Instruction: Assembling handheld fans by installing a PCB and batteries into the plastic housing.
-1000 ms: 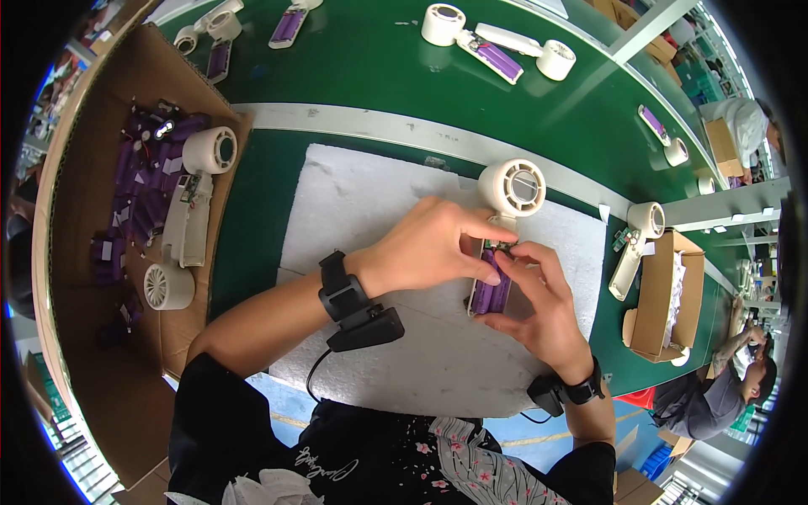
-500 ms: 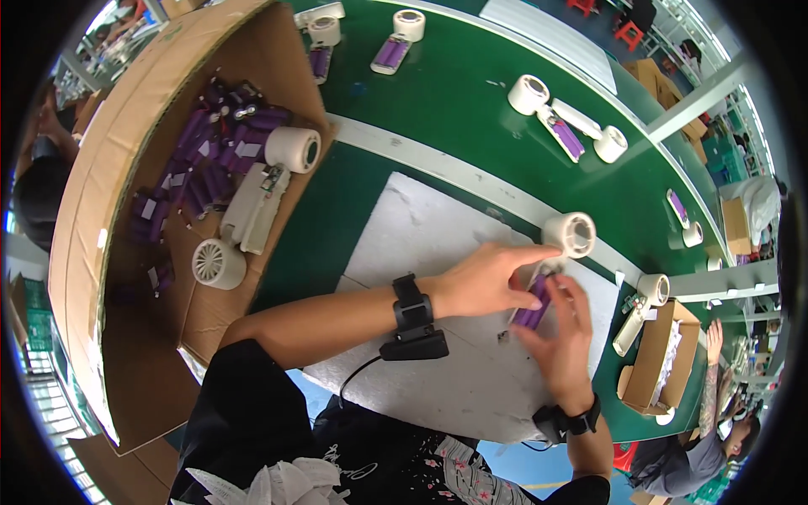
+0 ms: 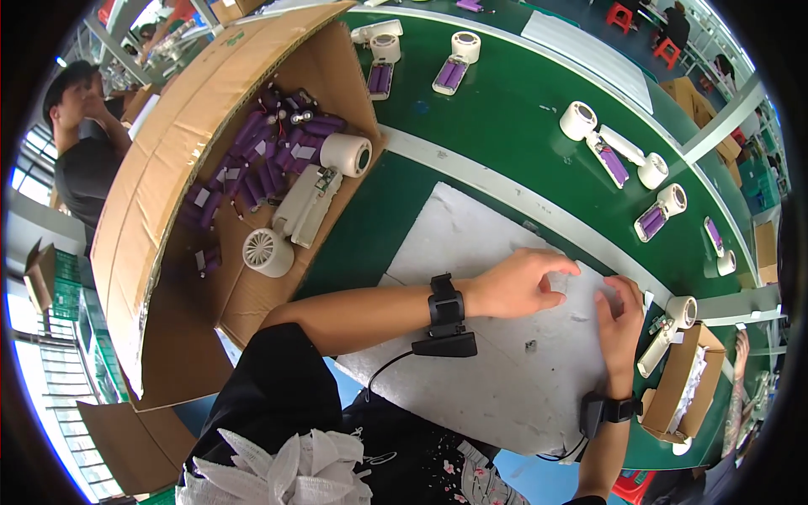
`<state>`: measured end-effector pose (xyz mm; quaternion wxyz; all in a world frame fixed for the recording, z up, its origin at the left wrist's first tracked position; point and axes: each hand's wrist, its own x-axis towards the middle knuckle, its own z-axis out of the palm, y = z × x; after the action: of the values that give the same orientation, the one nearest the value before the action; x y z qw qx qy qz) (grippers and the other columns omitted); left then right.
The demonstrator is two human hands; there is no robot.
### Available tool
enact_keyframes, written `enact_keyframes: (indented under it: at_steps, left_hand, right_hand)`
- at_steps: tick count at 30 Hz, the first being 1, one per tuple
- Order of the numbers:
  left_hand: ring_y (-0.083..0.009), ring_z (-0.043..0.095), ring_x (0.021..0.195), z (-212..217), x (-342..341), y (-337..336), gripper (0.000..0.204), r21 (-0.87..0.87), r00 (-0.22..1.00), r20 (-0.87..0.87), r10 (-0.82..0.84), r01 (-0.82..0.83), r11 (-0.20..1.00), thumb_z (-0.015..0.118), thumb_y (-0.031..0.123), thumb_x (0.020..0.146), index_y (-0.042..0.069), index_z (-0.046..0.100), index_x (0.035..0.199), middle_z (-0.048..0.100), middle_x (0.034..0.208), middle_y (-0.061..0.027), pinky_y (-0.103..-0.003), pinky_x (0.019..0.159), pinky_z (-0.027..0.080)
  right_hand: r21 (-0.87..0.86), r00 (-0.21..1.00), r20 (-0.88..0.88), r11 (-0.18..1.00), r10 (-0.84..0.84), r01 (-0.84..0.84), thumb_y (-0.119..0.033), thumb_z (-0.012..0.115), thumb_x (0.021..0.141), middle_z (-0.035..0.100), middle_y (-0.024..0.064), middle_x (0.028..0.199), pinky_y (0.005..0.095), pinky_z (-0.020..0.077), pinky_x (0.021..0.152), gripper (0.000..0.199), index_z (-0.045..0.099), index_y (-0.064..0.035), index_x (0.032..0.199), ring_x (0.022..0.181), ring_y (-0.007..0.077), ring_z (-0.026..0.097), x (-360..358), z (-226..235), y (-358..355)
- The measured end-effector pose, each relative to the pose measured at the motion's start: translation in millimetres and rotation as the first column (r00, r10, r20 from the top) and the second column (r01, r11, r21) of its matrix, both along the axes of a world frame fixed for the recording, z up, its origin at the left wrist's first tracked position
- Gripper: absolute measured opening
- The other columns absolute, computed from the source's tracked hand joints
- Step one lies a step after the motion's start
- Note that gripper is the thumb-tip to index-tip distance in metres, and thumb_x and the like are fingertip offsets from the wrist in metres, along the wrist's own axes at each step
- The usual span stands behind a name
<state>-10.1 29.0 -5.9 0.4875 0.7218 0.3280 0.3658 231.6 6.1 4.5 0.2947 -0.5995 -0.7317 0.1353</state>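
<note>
My left hand point(image 3: 515, 284) hovers over a pale grey work sheet point(image 3: 471, 370). It is empty, with thumb and fingers curved apart. To its right is my right hand point(image 3: 620, 320), also empty, fingers spread near the sheet's right edge. Beyond the hands, on the green surface, lies a white fan-like housing point(image 3: 672, 199) with purple battery cells point(image 3: 651, 222) in its uncovered handle. A small dark piece point(image 3: 530, 345) rests on the sheet below my left hand.
At left a big cardboard box point(image 3: 168, 168) holds purple battery packs point(image 3: 261, 156) and white fan housings point(image 3: 268, 252). More opened housings point(image 3: 465, 48) sit along the green table point(image 3: 505, 109). A small carton point(image 3: 686, 391) with white contents is at right. A person point(image 3: 84, 143) is at far left.
My hands have let go of the white housing with purple cells; it now lies farther away on the green surface. The hands have moved apart, and the view has shifted.
</note>
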Motion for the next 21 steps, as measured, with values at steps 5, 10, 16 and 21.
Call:
enact_keyframes:
  at_steps: [5, 10, 16, 21]
  left_hand:
    - [-0.0159, 0.066, 0.079, 0.6, 0.6, 0.9, 0.039, -0.027, 1.000, -0.007, 0.012, -0.013, 1.000, 0.071, 0.009, 0.083, 0.005, 0.061, 0.120, 0.064, 0.116, -0.0125, -0.030, 0.070, 0.055]
    - [-0.0119, 0.065, 0.081, 24.7, -14.4, -1.2, 0.037, -0.136, 0.998, -0.057, 0.026, -0.034, 0.990, 0.072, 0.012, 0.085, 0.005, 0.062, 0.120, 0.065, 0.114, -0.0085, -0.028, 0.070, 0.054]
    - [-0.0109, 0.065, 0.086, 94.7, -109.0, -1.4, 0.028, 0.089, 0.921, -0.227, 0.317, -0.304, 0.948, 0.069, 0.017, 0.090, 0.003, 0.067, 0.115, 0.070, 0.104, -0.0052, -0.024, 0.072, 0.051]
    - [-0.0122, 0.062, 0.080, 136.5, -231.5, -7.0, 0.030, 0.330, 0.484, -0.585, 0.651, -0.590, 0.736, 0.064, 0.020, 0.093, 0.001, 0.065, 0.116, 0.069, 0.102, -0.0059, -0.025, 0.071, 0.049]
  right_hand:
    - [0.049, 0.998, -0.040, 0.998, 0.048, -0.046, -0.004, 0.068, 0.081, 0.061, 0.0114, 0.114, 0.0326, 0.0474, 0.081, 0.024, 0.063, -0.0025, 0.105, 0.098, 0.0272, 0.059, 5.6, -3.7, -0.9]
    - [0.078, 0.991, -0.117, 0.995, 0.070, -0.061, -0.005, 0.071, 0.079, 0.062, 0.0128, 0.113, 0.0383, 0.0468, 0.088, 0.023, 0.063, -0.0027, 0.101, 0.104, 0.0335, 0.057, 3.5, -4.2, -0.2]
    - [0.121, 0.992, -0.110, 0.991, 0.064, -0.050, -0.004, 0.070, 0.078, 0.062, 0.0126, 0.111, 0.0373, 0.0473, 0.088, 0.022, 0.064, -0.0029, 0.098, 0.103, 0.0337, 0.058, 15.2, -14.6, -4.4]
    - [0.148, 0.986, -0.139, 0.986, 0.097, -0.076, -0.003, 0.070, 0.076, 0.062, 0.0130, 0.110, 0.0385, 0.0473, 0.089, 0.021, 0.064, -0.0030, 0.097, 0.103, 0.0353, 0.058, 9.5, -10.6, -0.5]
